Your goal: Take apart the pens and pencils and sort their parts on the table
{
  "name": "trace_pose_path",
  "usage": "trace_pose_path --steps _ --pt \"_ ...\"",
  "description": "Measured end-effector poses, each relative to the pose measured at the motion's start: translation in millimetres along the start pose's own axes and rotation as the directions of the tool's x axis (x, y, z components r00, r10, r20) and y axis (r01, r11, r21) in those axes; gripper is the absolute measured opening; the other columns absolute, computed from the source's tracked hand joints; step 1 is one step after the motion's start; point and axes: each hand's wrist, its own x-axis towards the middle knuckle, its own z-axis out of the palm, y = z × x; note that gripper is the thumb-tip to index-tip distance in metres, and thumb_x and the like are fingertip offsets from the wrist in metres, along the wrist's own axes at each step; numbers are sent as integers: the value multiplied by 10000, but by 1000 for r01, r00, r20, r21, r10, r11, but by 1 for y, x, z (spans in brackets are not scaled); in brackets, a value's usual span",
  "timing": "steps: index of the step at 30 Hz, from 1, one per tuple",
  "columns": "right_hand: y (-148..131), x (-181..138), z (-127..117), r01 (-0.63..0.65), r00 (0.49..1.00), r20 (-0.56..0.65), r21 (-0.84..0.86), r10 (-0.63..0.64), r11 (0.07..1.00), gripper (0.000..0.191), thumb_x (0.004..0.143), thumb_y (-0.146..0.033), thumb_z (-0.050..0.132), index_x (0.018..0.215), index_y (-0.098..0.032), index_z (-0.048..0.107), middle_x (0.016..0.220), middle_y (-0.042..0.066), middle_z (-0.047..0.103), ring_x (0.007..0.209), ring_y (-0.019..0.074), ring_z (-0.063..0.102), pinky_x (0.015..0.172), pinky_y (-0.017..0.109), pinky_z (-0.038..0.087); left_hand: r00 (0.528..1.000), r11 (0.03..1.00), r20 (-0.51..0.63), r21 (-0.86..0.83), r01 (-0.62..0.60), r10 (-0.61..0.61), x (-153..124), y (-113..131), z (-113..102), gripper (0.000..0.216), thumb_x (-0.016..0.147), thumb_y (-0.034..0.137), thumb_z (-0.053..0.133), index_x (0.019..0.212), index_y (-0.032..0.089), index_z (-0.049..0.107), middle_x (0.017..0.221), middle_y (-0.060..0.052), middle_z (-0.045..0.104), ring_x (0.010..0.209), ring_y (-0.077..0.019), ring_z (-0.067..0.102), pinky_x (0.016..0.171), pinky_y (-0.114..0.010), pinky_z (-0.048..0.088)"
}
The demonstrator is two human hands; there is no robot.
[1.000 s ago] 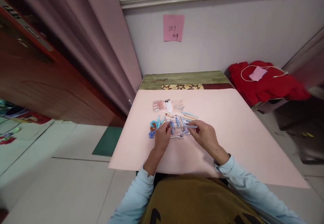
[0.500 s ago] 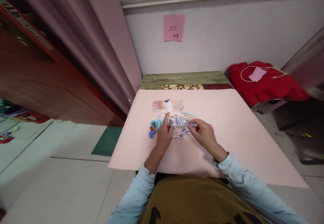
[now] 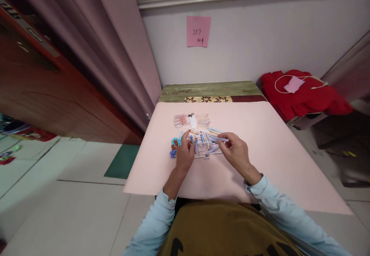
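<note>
Hands low over the near middle of the counter, both closed on small parts. Left hand (image 3: 184,155) pinches a short blue piece (image 3: 195,145), held upright at the fingertips; the grip itself is too small to make out clearly. Right hand (image 3: 235,152) grips a lavender pen barrel (image 3: 219,138) by its right end, and the barrel lies roughly level, pointing left toward the other hand.

Change over the last second: the left hand was lying curled on the pile, then stretched its index finger into it, and now has drawn back with the blue piece. The right hand has lifted its barrel slightly up and away from the body. Reading: both parts are now clear of the heap and near each other, not touching.

Just beyond the fingers, the pile of pen parts (image 3: 204,140) lies loose on the pink sheet (image 3: 274,163). Blue caps (image 3: 174,146) are clustered at its left edge. Farther on lie clear packets (image 3: 181,120) and white pens (image 3: 192,120). Past the sheet, the bare counter (image 3: 208,89) meets the wall. A pink note (image 3: 198,31) is stuck above it. A red cloth (image 3: 303,96) is heaped off to the right.
</note>
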Motion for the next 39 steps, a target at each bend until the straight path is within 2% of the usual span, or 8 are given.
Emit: trace_pose_path --steps 8,14,18,25,28,31,34,39 --pt "-2 5 -14 9 988 -154 91 5 996 263 883 -424 593 971 -197 695 868 46 701 593 137 557 626 275 450 992 999 -120 -39 34 -38 2 3 -10 344 863 406 653 1126 191 596 836 -24 701 667 -128 625 687 -252 508" --pt "27 1 -1 -158 986 65 123 151 980 434 871 -601 577 836 -197 729 506 -38 516 476 124 453 498 246 326 987 988 -119 99 116 -104 -9 -12 -20 249 845 384 657 1013 200 664 802 -14 695 644 -129 612 671 -255 499" --pt "35 -1 13 -150 966 219 46 136 988 391 853 -578 600 827 -215 743 572 -20 606 526 139 537 517 241 338 984 974 -139 182 133 -108 -16 -21 -19 239 874 354 617 1059 207 654 831 -26 716 693 -158 652 693 -273 500" --pt "16 -2 42 -34 910 411 -37 46 999 312 856 -505 611 729 -235 702 644 -15 687 581 145 611 531 237 358 992 939 -127 344 24 22 -28 -17 -13 261 915 283 570 1155 209 642 864 -56 750 733 -207 698 662 -288 475" --pt "18 3 49 -68 929 367 16 57 998 304 863 -506 601 902 -229 720 658 -14 689 593 151 620 558 243 384 987 918 -133 395 -28 87 -32 -20 -11 265 926 276 562 1170 209 641 891 -68 755 786 -223 707 672 -293 474" --pt "28 9 45 -125 974 203 82 106 989 407 870 -493 580 1144 -206 672 707 -7 696 618 161 624 602 255 424 982 893 -142 448 -46 122 -34 -25 -11 257 931 282 565 1163 214 650 900 -75 755 821 -233 707 668 -292 471" --pt "40 11 34 -171 979 124 79 160 982 363 879 -500 552 1030 -206 701 713 6 696 610 163 613 584 258 420 980 871 -134 486 -66 149 -36 -28 -13 234 943 287 549 1134 210 660 929 -83 754 865 -237 703 683 -293 479" --pt "51 -5 18 -113 959 248 -106 136 988 273 800 -477 664 924 -238 711 810 -3 706 658 161 626 593 261 421 968 871 -88 460 -171 237 -39 -26 -17 234 943 298 548 1124 223 677 1057 -102 725 1017 -237 670 888 -329 495"
